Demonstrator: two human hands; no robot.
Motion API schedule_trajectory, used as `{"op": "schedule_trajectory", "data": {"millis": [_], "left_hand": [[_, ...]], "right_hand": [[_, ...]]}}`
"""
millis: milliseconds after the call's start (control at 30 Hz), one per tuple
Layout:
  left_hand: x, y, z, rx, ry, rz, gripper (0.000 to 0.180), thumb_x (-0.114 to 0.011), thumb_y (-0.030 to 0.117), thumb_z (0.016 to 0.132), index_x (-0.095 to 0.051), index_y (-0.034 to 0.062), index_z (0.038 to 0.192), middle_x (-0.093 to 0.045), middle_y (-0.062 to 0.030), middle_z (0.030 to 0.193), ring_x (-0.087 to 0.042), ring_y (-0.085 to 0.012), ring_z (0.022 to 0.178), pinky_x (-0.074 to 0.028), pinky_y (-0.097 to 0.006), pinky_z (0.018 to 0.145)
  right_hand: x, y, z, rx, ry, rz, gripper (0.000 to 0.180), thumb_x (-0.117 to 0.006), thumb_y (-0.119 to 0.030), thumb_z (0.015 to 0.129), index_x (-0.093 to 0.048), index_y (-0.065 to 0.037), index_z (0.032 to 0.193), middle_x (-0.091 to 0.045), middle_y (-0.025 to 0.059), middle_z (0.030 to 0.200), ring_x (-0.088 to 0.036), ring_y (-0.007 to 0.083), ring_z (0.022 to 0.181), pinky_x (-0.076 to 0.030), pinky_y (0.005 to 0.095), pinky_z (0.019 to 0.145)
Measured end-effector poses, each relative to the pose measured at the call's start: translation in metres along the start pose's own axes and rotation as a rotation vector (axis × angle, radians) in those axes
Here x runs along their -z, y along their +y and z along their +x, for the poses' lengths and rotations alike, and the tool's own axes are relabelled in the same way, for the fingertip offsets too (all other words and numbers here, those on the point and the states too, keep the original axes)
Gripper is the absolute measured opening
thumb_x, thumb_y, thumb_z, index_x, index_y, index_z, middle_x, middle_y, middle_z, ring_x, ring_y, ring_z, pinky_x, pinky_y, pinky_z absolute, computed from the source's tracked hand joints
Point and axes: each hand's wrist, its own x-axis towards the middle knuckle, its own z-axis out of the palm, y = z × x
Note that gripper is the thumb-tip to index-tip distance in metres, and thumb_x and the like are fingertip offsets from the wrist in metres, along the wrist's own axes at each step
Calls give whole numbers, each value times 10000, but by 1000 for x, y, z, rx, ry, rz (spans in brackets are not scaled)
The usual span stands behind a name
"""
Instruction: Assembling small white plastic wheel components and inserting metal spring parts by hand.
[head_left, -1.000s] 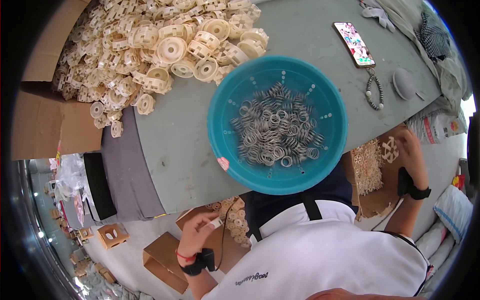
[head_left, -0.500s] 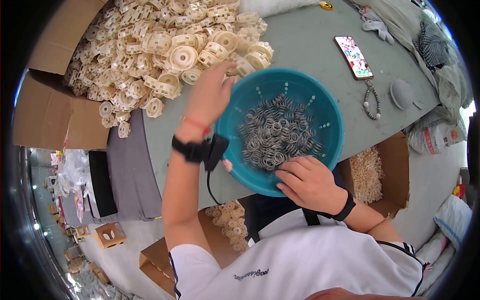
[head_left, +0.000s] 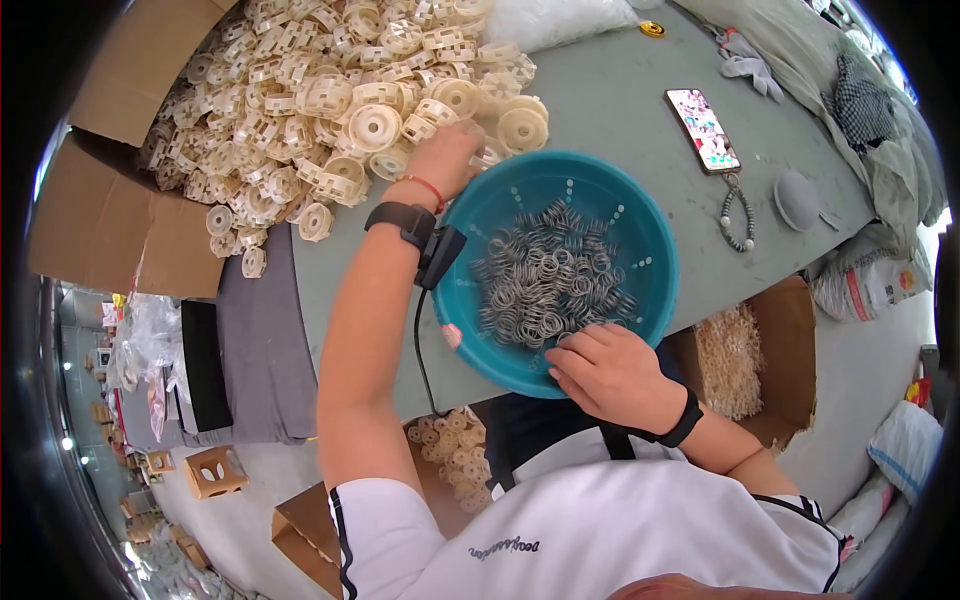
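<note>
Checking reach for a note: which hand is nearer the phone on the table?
Right. The right hand rests at the teal bowl's near rim; the left hand is across the bowl, farther from the phone.

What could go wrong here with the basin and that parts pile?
1. The teal basin overhangs the table's near edge; the right hand picking metal rings at that rim could tip it.
2. The left hand digs at the foot of the cream plastic parts pile, so pieces might slide off the table.
</note>
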Motion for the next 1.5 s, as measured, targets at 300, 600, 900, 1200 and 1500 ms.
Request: {"op": "schedule_trajectory", "data": {"millis": [300,600,900,1200,1500], "left_hand": [[18,54,-96,216,351,-1524,327,-436,226,966,-504,-20,1170,-550,-132,1221,-553,-232,1117,-421,-354,973],[-23,152,-154,402,417,-1799,335,-619,65,868,-461,-9,1154,-587,-95,1088,-581,-148,991,-530,-283,786],[-44,157,-163,262,485,-1441,300,-690,99,833,-519,5,1061,-606,-40,929,-568,-81,832,-480,-228,700],[-45,157,-160,369,458,-1315,315,-668,41,822,-503,-2,1088,-597,-54,985,-563,-88,867,-487,-234,719],[-33,137,-155,321,184,-2356,261,-608,145,897,-462,17,1071,-569,-114,1131,-564,-152,1011,-459,-301,891]], "right_hand": [[13,5,2,-49,70,143,271,-641,-101,775,-583,-39,1032,-570,88,905,-574,251,806,-468,349,702],[14,7,33,-134,298,309,379,-636,-9,759,-549,-5,1127,-574,147,1063,-576,317,931,-484,383,786],[19,3,39,-87,273,261,370,-640,19,718,-572,-9,1080,-595,135,1052,-586,301,938,-483,390,811],[12,-2,40,-82,362,161,289,-649,25,712,-587,-17,991,-592,134,997,-583,306,892,-497,380,757],[10,11,32,-470,358,673,135,-654,-10,787,-577,4,896,-565,119,901,-594,226,742,-493,302,670]]}}
